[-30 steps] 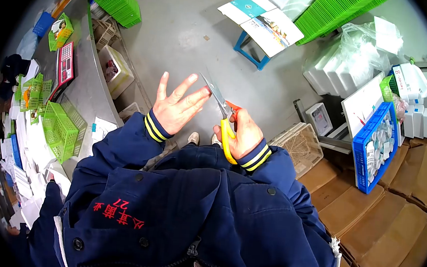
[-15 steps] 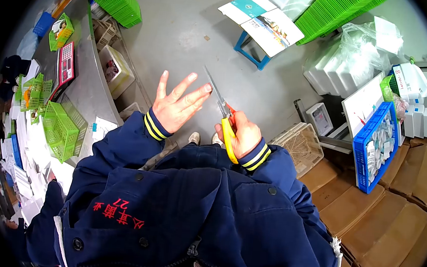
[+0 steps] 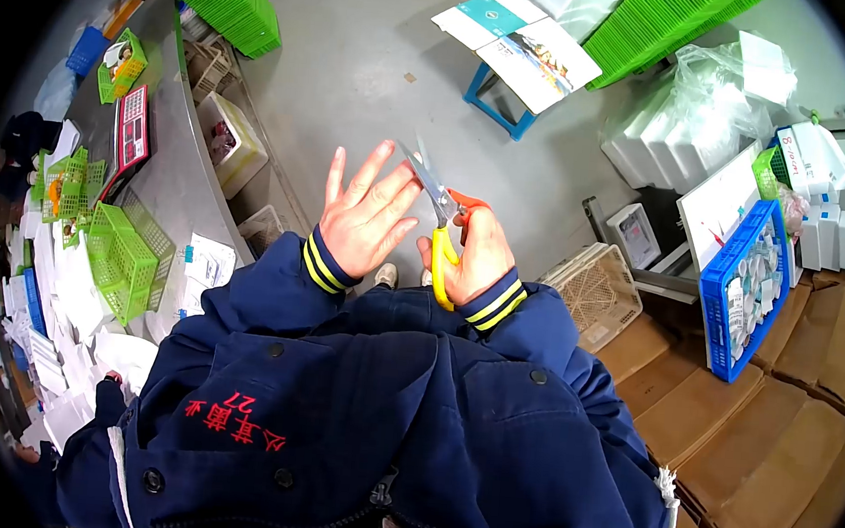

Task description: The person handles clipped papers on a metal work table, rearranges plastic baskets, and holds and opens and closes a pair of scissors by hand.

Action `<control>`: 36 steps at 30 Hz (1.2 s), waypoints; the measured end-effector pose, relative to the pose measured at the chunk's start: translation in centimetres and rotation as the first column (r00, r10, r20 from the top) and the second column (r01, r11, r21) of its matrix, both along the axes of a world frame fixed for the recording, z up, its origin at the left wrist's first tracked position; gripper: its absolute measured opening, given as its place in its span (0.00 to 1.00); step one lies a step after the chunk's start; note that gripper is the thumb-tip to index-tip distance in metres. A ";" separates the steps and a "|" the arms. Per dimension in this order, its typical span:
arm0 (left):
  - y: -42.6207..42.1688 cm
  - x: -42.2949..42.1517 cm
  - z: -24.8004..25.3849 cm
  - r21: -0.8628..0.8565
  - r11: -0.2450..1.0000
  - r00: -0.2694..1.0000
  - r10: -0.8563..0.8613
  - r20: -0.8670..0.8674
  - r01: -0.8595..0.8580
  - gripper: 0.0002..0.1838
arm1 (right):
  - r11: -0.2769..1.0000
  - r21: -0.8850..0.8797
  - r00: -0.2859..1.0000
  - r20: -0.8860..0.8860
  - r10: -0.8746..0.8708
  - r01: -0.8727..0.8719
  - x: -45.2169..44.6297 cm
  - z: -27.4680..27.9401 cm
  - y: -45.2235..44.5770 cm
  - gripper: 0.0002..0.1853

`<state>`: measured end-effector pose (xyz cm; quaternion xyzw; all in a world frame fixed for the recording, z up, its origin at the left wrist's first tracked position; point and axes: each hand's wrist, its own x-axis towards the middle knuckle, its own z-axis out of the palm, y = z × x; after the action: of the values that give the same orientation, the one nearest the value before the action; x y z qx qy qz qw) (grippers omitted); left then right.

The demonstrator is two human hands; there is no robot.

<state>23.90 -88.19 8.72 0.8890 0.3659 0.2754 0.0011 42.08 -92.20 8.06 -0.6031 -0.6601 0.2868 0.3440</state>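
My right hand (image 3: 475,258) is wrapped round the yellow and red handles of a pair of scissors (image 3: 443,211). The two metal blades are parted and point up and to the left. Beside them, my left hand (image 3: 365,215) is raised with its fingers spread and holds nothing. Its fingertips are close to the blades; whether they touch I cannot tell. Both hands are in front of my dark blue jacket, above the grey floor (image 3: 358,80).
On the left, a metal counter (image 3: 182,161) bears a red scale (image 3: 132,129) and green baskets (image 3: 117,265). Another person's sleeve (image 3: 90,456) shows at lower left. A blue stool (image 3: 523,123) stands ahead. Right are a blue crate (image 3: 732,363) and cardboard boxes (image 3: 760,454).
The scissor blades, nearly closed half a second ago, have opened. My left hand has moved slightly right, nearer to them. The other person's sleeve at lower left has shifted.
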 end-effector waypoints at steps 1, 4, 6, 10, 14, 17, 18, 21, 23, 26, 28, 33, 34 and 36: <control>0.0 0.0 0.0 0.000 1.000 1.000 -0.001 -0.001 0.001 0.23 | 1.000 0.000 1.000 -0.001 -0.001 0.001 -0.1 0.2 0.0 0.25; -0.1 0.1 -0.1 0.024 1.000 0.999 0.017 -0.031 -0.016 0.24 | 1.000 0.005 0.999 0.041 -0.027 0.026 -0.2 0.3 0.0 0.25; -0.3 0.3 -0.1 0.034 0.999 0.998 0.038 -0.055 -0.036 0.25 | 0.994 0.102 0.996 0.078 -0.033 0.025 -0.1 -0.1 0.1 0.27; -0.6 0.7 0.0 0.025 0.998 0.995 0.066 -0.069 -0.065 0.26 | 0.994 0.109 0.995 0.097 -0.039 0.028 -0.1 -0.6 0.0 0.26; -0.7 0.9 -0.1 0.008 0.997 0.995 0.080 -0.061 -0.080 0.26 | 0.992 0.120 0.988 0.143 -0.057 0.040 0.0 -0.8 -0.1 0.26; -0.7 1.0 0.1 0.009 0.996 0.994 0.088 -0.066 -0.087 0.26 | 0.990 0.135 0.981 0.180 -0.069 0.045 0.1 -0.7 -0.1 0.25; -0.7 1.0 0.2 0.007 0.996 0.993 0.093 -0.071 -0.092 0.26 | 0.989 0.137 0.980 0.187 -0.073 0.048 0.1 -0.6 0.0 0.25; -0.7 1.1 0.4 0.011 0.995 0.991 0.100 -0.085 -0.100 0.26 | 0.992 0.107 0.984 0.156 -0.082 0.065 0.0 -0.3 0.1 0.23; -0.7 1.3 0.4 0.011 0.994 0.991 0.106 -0.082 -0.105 0.26 | 0.988 0.139 0.980 0.178 -0.090 0.065 0.1 -0.6 0.1 0.23; -0.7 1.4 0.3 0.016 0.993 0.990 0.116 -0.082 -0.115 0.27 | 0.981 0.181 0.973 0.205 -0.106 0.068 0.1 -0.6 0.3 0.24; -0.8 1.5 0.2 0.020 0.993 0.989 0.121 -0.085 -0.120 0.27 | 0.979 0.191 0.971 0.210 -0.112 0.072 0.1 -0.6 0.3 0.24; -0.8 1.6 0.0 -0.015 0.993 0.990 0.119 -0.073 -0.120 0.28 | 0.977 0.201 0.972 0.202 -0.116 0.074 0.0 -0.6 0.3 0.23; -0.8 1.6 0.0 -0.015 0.993 0.990 0.119 -0.073 -0.120 0.28 | 0.977 0.201 0.972 0.202 -0.116 0.075 0.0 -0.6 0.3 0.23; -0.8 1.6 0.0 -0.046 0.992 0.991 0.113 -0.076 -0.117 0.29 | 0.981 0.185 0.975 0.199 -0.102 0.065 0.1 -0.3 0.3 0.23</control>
<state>25.46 -88.98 8.77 0.8755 0.4233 0.2330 -0.0058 42.14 -91.92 7.74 -0.6238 -0.6894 0.1474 0.3374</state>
